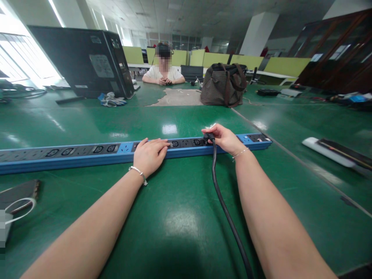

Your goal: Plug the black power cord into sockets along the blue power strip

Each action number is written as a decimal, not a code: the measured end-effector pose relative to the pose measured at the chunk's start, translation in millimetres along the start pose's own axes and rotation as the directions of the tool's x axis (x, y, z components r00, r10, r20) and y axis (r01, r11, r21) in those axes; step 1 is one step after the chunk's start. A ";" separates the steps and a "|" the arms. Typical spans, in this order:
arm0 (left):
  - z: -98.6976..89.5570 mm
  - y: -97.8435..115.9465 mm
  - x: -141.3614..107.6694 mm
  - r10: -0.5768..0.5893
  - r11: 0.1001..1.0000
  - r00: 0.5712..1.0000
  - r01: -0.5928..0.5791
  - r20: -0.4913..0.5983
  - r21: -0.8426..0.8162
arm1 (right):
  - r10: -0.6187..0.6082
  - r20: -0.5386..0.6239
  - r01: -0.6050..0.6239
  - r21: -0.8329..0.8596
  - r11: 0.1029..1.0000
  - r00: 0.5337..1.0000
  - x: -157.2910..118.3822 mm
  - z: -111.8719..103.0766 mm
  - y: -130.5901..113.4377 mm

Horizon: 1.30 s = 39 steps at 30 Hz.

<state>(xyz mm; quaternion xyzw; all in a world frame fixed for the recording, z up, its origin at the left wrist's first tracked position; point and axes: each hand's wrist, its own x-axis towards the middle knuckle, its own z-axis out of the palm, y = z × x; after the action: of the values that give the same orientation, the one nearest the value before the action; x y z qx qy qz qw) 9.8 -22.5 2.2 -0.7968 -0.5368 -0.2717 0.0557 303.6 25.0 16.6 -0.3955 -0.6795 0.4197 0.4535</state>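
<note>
Glossy green tabletop (183,186), long blue power strip (188,152) across it, left hand (151,153) laid flat over the strip, right hand (223,138) pinching a black plug (208,137) at the strip.

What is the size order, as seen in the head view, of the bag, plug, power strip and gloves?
1. Power strip
2. Bag
3. Gloves
4. Plug, partly covered by the right hand

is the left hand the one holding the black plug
No, the right hand grips the black plug, while the left hand rests on the blue power strip.
</note>
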 end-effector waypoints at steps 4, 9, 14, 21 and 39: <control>-1.0 0.4 0.4 -0.006 1.000 1.000 0.006 0.016 0.003 | 0.007 0.019 -0.006 -0.040 0.999 1.000 1.0 3.7 0.4; -1.0 -0.4 0.0 0.002 1.000 1.000 -0.003 0.028 0.006 | 0.002 -0.014 -0.004 -0.108 0.994 1.000 -5.5 5.4 1.7; 0.3 -1.3 -0.8 0.014 1.000 1.000 -0.014 0.014 0.000 | -0.115 -0.070 0.079 -0.391 0.917 0.991 -22.6 12.4 1.0; -0.9 0.8 -0.3 0.006 1.000 1.000 -0.006 0.018 -0.003 | -0.278 -0.279 -0.027 -0.748 0.663 0.919 -31.9 42.4 -2.8; 0.3 0.0 -0.3 0.002 1.000 1.000 -0.002 0.008 0.009 | -0.286 -0.359 -0.099 -0.758 0.645 0.889 -30.2 48.9 5.1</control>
<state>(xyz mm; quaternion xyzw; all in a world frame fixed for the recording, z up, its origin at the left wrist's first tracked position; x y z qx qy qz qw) 9.8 -22.6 1.8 -0.7982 -0.5374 -0.2660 0.0575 266.3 -11.3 -8.2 -0.5968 -0.6884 -0.0312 0.4111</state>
